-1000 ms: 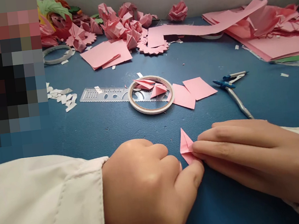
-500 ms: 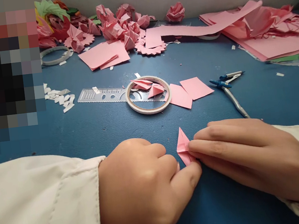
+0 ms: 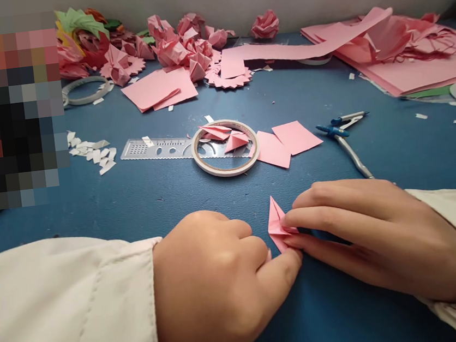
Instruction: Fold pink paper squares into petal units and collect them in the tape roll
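Observation:
A small folded piece of pink paper (image 3: 276, 225) lies on the blue table between my hands, its pointed tip facing away from me. My left hand (image 3: 220, 287) is closed, its thumb pressing the paper's near end; the other fingers are curled under and partly hidden. From the right, my right hand (image 3: 375, 236) pinches the paper's right side between thumb and fingertips. Beyond them a roll of double-sided tape (image 3: 228, 172) lies flat over a clear plastic ruler (image 3: 139, 149). Inside its ring are folded pink pieces (image 3: 236, 140). Two pink paper squares (image 3: 297, 137) lie beside the roll.
A blue and silver compass (image 3: 351, 151) lies past my right hand. Along the wall are folded pink paper flowers (image 3: 173, 51), a pink strip (image 3: 288, 50) and stacked pink sheets (image 3: 426, 71). White paper scraps (image 3: 96, 153) lie at left. The upper left is blurred out.
The fingers of my right hand have spread a little from its thumb, showing more of the folded paper's right side. My left hand has barely moved; the view has shifted slightly.

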Available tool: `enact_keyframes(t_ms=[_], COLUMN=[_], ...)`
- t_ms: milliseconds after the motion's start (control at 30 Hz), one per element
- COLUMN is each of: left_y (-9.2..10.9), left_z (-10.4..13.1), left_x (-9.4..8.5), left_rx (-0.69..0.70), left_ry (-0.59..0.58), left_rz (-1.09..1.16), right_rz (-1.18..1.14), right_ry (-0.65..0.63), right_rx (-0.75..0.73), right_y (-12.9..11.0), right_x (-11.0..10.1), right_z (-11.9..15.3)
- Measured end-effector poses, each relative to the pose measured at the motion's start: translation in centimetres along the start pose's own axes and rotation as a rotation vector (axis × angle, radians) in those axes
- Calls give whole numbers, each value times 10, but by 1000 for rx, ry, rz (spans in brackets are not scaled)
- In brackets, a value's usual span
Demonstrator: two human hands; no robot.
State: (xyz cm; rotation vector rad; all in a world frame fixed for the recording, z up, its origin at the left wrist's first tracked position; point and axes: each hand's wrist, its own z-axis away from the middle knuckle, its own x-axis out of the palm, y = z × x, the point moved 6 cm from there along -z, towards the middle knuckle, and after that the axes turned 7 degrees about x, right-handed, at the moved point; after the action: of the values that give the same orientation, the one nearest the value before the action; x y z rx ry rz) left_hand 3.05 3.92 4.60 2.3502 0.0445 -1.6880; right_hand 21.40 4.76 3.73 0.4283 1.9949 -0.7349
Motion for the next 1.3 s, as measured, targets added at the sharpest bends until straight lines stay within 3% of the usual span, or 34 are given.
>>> enact_keyframes(t_ms=[167, 267, 300, 333, 367, 467, 500, 567, 700, 900, 1100, 1300], left_y=[0, -3, -4, -6, -7, -8, -8, -8, -6, -8, -10, -7], left_z=[-1, -3, -3, -3, -3, -3, -3, -3, -4, 1, 0, 0], left_x=[-1, 0, 0, 0, 1, 0, -1, -2, -3, -3, -5, -4], left_rx=[-2, -21, -32, -43, -50, -32, -29, -16, 11, -105, -93, -84], left_ry=[3, 1, -3, -5, -9, -13, -13, -10, 3, 54, 55, 49], left_rz=[29, 87, 111, 130, 143, 149, 140, 122, 105, 100, 72, 45], right_rz=[176, 126, 115, 95, 91, 138, 149, 161, 160, 122, 66, 24], right_ry=[64, 78, 204, 230, 207, 120, 202, 226, 92, 43, 23, -58], right_rx=[5, -29, 99, 262, 325, -107, -75, 26, 89, 84, 19, 12], right_y=[-13, -32, -30, -23, -20, -39, -33, -22, -16, -18, -22, -29], right_x=[-13, -10, -15, -15, -13, -9, -16, -20, -11, -5, -4, 2], right_z=[8, 23, 28, 32, 35, 29, 26, 20, 27, 32, 9, 10])
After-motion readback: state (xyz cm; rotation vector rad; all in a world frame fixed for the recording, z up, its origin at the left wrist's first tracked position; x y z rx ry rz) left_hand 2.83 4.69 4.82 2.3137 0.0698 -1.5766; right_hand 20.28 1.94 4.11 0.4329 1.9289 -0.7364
